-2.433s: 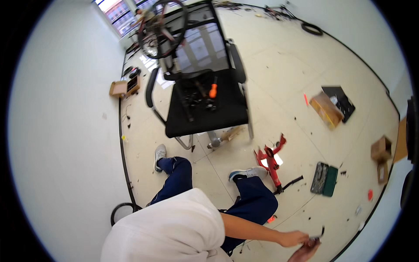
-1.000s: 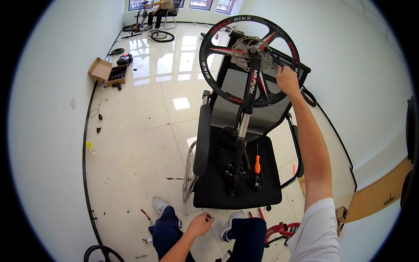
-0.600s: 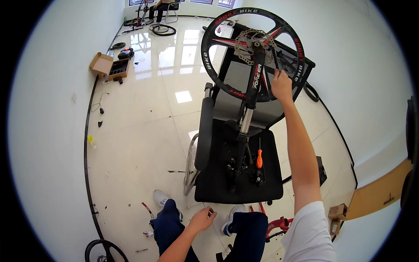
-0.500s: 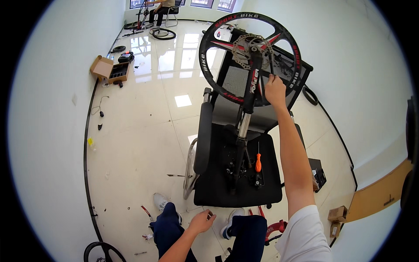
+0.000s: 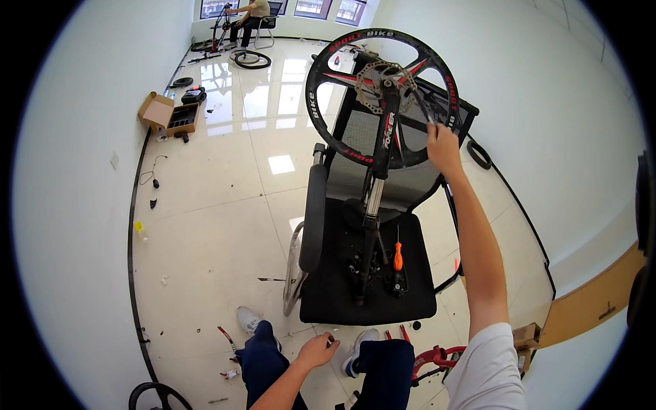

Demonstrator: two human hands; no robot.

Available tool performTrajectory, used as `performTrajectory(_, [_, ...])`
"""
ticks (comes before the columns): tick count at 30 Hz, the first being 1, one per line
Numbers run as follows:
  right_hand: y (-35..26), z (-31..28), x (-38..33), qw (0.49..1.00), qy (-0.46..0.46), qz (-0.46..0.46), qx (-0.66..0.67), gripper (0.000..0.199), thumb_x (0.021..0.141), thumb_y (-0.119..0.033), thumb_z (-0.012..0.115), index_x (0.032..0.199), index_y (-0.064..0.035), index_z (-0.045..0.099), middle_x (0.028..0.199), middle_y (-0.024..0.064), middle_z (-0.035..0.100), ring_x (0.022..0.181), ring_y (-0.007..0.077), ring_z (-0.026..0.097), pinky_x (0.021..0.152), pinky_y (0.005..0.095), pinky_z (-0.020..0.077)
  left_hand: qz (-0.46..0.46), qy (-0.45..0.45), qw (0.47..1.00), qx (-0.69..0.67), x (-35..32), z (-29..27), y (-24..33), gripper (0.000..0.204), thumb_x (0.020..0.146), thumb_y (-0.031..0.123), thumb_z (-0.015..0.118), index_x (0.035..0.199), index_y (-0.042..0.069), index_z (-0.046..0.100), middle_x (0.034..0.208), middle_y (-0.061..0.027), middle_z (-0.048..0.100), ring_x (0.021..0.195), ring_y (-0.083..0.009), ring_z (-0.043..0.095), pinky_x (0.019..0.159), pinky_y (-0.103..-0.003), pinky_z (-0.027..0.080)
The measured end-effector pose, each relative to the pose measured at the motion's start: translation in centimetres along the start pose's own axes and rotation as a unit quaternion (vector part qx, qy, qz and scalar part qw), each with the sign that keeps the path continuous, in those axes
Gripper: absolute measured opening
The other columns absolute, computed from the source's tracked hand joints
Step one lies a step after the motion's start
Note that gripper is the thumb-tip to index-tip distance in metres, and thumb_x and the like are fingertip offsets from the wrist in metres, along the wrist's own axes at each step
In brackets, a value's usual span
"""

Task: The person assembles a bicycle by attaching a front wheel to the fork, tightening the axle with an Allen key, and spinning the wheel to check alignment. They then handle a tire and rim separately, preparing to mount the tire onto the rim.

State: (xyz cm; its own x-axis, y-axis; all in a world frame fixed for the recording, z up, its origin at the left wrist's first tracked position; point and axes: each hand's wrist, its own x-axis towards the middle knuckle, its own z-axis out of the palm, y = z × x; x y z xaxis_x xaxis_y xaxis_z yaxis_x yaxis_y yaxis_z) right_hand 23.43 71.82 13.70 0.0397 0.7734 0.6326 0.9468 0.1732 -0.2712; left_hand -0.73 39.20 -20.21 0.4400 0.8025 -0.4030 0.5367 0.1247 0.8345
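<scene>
Since half a second ago, the right hand (image 5: 444, 147) has swung outward to the right of the hub of the wheel (image 5: 339, 78), and the slim dark tool (image 5: 424, 109) in its grip, nearly upright then, now slants up and to the left.

A black chair (image 5: 328, 307) with a mesh back fills the middle, just ahead of the person's knees. Far off by the windows, another person (image 5: 260, 8) sits near bicycle parts. The wheel, black with red accents on its spokes, is at the upper end of a fork (image 5: 373, 198), in front of the chair's backrest; the fork slopes down to the seat, its lower end near the front edge. A red bicycle frame (image 5: 430, 356), partly hidden by the right sleeve, lies on the floor.

A perforated metal disc (image 5: 371, 101) surrounds the hub. The right hand is closed around the tool's lower end; the other end reaches beside the disc, and its exact contact is too small to tell. Between the knees, the left hand (image 5: 316, 352) is loosely curled, thumb near the index finger; whether it pinches something small is unclear.

On the seat, a screwdriver (image 5: 398, 257) with an orange handle lies right of the fork, close to small dark parts (image 5: 399, 283).
</scene>
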Motion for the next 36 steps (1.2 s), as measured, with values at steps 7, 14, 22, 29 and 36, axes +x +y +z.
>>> performTrajectory(7, [1.0, 2.7, -1.8, 0.999, 0.033, 0.023, 0.015, 0.036, 0.092, -0.025, 0.045, 0.077, 0.0058, 0.057, 0.073, 0.0303, 0.058, 0.076, 0.0478, 0.056, 0.068, 0.0517, 0.0432, 0.05, 0.066, 0.993, -0.082, -0.4, -0.4, 2.0, 0.028, 0.085, 0.026, 0.057, 0.096, 0.0, 0.06, 0.085, -0.0167, 0.065, 0.075, -0.0322, 0.062, 0.071, -0.039, 0.048])
performTrajectory(14, [-0.8, 4.3, -3.0, 0.995, 0.029, 0.07, 0.065, 0.038, 0.092, -0.025, 0.042, 0.079, 0.0063, 0.057, 0.08, 0.0314, 0.059, 0.08, 0.0485, 0.056, 0.072, 0.0524, 0.0421, 0.236, 0.531, 0.814, -0.016, 8.3, -6.8, 10.6, 0.029, 0.074, 0.018, 0.072, 0.091, -0.001, 0.057, 0.072, -0.0111, 0.059, 0.065, -0.0242, 0.06, 0.065, -0.034, 0.048])
performTrajectory(22, [-2.9, 4.4, -4.1, 0.989, 0.008, 0.112, 0.099, 0.039, 0.094, -0.028, 0.04, 0.082, 0.0061, 0.057, 0.081, 0.0283, 0.06, 0.085, 0.0454, 0.057, 0.072, 0.0474, 0.042, 0.095, 0.262, 0.919, -0.278, 19.7, -1.8, 11.3, 0.031, 0.082, 0.028, 0.067, 0.077, -0.002, 0.062, 0.06, -0.0069, 0.06, 0.055, -0.0185, 0.059, 0.057, -0.031, 0.046])
performTrajectory(29, [-2.9, 3.6, -5.4, 0.984, -0.027, 0.115, 0.134, 0.042, 0.093, -0.028, 0.042, 0.079, 0.0092, 0.056, 0.072, 0.0269, 0.058, 0.074, 0.0437, 0.056, 0.068, 0.0464, 0.0411, 0.111, 0.376, 0.898, -0.2, 19.0, -1.1, 12.6, 0.035, 0.084, 0.026, 0.065, 0.066, -0.003, 0.059, 0.051, -0.0118, 0.054, 0.048, -0.0233, 0.059, 0.047, -0.033, 0.041])
performTrajectory(36, [-4.0, 0.2, -6.6, 0.957, -0.024, 0.136, 0.257, 0.039, 0.095, -0.029, 0.044, 0.079, 0.005, 0.054, 0.059, 0.0115, 0.047, 0.055, 0.0237, 0.047, 0.053, 0.0346, 0.0347, 0.179, 0.396, 0.872, -0.225, 18.5, -1.5, 12.3, 0.032, 0.082, 0.023, 0.067, 0.067, -0.004, 0.058, 0.049, -0.0116, 0.052, 0.046, -0.0203, 0.058, 0.044, -0.032, 0.04])
